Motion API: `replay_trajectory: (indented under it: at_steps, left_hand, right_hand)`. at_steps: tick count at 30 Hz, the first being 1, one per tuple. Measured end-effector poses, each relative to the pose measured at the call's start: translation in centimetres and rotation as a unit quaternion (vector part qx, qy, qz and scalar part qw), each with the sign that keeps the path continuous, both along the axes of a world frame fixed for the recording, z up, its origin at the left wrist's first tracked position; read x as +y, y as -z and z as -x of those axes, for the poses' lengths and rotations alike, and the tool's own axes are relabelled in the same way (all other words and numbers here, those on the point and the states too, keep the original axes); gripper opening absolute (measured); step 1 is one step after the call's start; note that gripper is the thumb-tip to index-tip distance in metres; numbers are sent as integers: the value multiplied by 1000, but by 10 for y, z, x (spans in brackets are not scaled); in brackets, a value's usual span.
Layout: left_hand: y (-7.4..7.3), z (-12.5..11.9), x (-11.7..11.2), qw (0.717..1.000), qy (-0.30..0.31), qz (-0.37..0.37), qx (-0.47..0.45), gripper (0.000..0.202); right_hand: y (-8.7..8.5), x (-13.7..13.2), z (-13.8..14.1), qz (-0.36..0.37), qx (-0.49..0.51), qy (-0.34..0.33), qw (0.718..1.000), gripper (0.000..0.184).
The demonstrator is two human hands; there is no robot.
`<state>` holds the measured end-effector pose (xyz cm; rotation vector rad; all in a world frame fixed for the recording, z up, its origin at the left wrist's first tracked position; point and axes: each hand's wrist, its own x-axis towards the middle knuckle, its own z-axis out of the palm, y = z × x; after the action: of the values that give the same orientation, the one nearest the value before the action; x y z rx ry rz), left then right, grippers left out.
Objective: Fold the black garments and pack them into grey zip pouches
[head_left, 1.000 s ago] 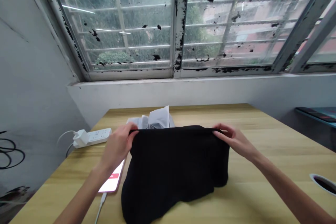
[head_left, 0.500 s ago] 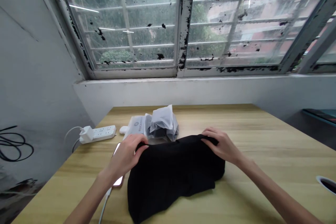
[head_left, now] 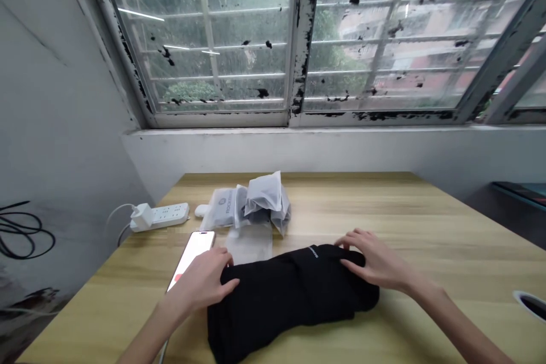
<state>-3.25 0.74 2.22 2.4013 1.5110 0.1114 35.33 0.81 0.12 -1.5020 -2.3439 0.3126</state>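
Note:
A folded black garment (head_left: 294, 290) lies on the table in front of me, with small white lettering near its far edge. My left hand (head_left: 209, 280) has its thumb on top of the garment's left end and its fingers at the far edge, the cloth between them. At the right end, my right hand (head_left: 373, 260) grips the cloth the same way, thumb on the near side and fingertips along the far edge. Under and beside my left wrist is a phone (head_left: 194, 253) with a lit white screen, partly covered by that hand.
Behind the garment sit several frosted plastic bags (head_left: 264, 193), some with dark contents, and a flat bag (head_left: 249, 243). A white power strip (head_left: 168, 215) with a plugged-in charger (head_left: 142, 216) is at the table's left edge. The wooden table (head_left: 426, 227) meets a wall below the window.
Both hands have come down towards me with the garment's far edge, laying it flatter. The white lettering, the flat bag and more of the phone now show.

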Motion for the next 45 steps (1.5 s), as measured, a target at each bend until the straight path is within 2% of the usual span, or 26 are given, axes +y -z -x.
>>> replay_trajectory:
  at_steps: [1,4,7,9,11,15,17,21,24,27,30,34,36,38,40,42,45]
  left_hand:
    - [1,1,-1,1000,2,6,-6,14]
    - [-7,4,-1,998,31,35,-41,12]
    - [-22,8,5,982,60,103,-150,21]
    - [-29,9,15,965,40,117,-232,24]
    - [-30,9,26,961,10,53,-273,27]
    - [-18,2,37,971,-34,-92,-218,18]
    - [-12,-3,31,976,3,-113,-185,16]
    - [-2,-13,12,985,126,-68,-101,14]
    - [7,-17,7,985,149,-65,-52,14]
    - [14,-17,10,985,147,-72,-50,3]
    - [10,-13,12,980,136,-112,-96,6]
    - [-8,-4,9,958,120,-207,-155,12]
    - [-13,-3,6,960,141,-185,-153,12]
    - [-13,-5,3,972,161,-113,-126,18]
    - [-10,-9,0,981,157,-52,-99,25]
    - [-6,-12,-1,986,137,-37,-85,24]
    - [-4,-14,-3,989,123,-50,-64,14]
  right_hand:
    - [-1,-1,0,21,22,-12,999,15]
    - [-11,-5,-4,103,116,-39,987,28]
    - [-29,-8,-12,164,204,-28,965,39]
    - [-39,-6,-18,161,240,6,957,43]
    - [-43,0,-23,134,239,42,961,43]
    - [-30,8,-22,27,108,81,990,27]
    - [-19,6,-14,-43,51,83,994,27]
    - [-3,-8,7,-26,49,-16,998,24]
    - [4,-13,19,-6,31,-53,998,17]
    - [7,-10,23,-13,16,-67,998,10]
    - [3,-6,23,-64,56,-64,994,20]
    - [-13,-11,29,-142,122,-71,980,22]
    - [-17,-18,35,-115,104,-109,982,18]
    - [-16,-24,42,-48,70,-137,987,15]
    - [-12,-28,46,-1,49,-127,991,18]
    - [-7,-29,48,0,44,-97,994,21]
    - [-4,-28,50,-18,31,-88,995,13]
